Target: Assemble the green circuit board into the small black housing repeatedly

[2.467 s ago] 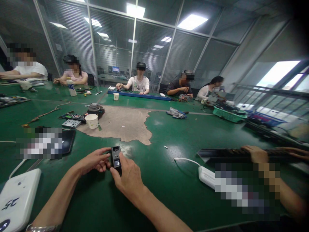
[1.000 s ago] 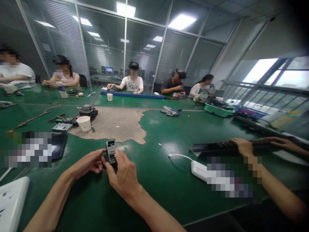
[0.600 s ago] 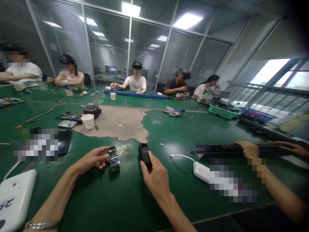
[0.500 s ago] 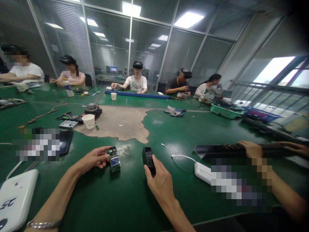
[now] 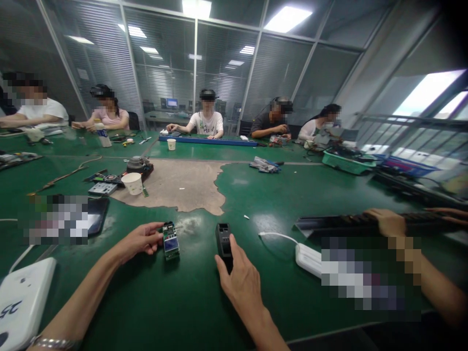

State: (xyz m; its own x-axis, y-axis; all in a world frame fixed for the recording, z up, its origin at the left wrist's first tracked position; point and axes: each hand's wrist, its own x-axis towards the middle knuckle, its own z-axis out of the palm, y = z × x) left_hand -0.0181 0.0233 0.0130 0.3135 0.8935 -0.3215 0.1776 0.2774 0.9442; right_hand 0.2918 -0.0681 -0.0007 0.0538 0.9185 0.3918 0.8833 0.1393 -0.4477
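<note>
My left hand [image 5: 141, 240] pinches the side of a small green circuit board with a blue screen [image 5: 170, 242], which stands on the green table [image 5: 183, 302]. My right hand [image 5: 239, 282] is closed on a black plastic casing [image 5: 224, 240], holding it on the table to the right of the board. The two parts are a hand's width apart.
A white device [image 5: 22, 302] lies at the near left and a white adapter with cable [image 5: 305, 253] at the right. A neighbour's hand [image 5: 388, 222] rests on a long dark strip. A paper cup [image 5: 133, 183], tools and a bare worn patch [image 5: 183, 187] lie farther out. Several people sit around the table.
Both hands held one black device together; my right hand has pulled the black casing off to the right, leaving the bare circuit board in my left hand.
</note>
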